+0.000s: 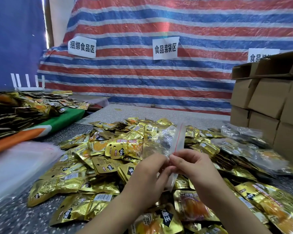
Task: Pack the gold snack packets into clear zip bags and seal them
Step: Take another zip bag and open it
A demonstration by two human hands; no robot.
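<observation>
A big heap of gold snack packets (85,168) covers the speckled table in front of me. Above the heap I hold a clear zip bag (161,141) with a red-lined zip strip, gold packets showing inside it. My left hand (147,176) and my right hand (191,164) both pinch the bag's zip edge close together near its lower end. The strip runs up and to the right from my fingertips.
A stack of empty clear bags (15,166) lies at the left. Filled clear bags (247,149) pile up at the right beside stacked cardboard boxes (269,102). More gold packets (15,108) lie on a green-and-orange cloth at far left. A striped tarp (159,81) hangs behind.
</observation>
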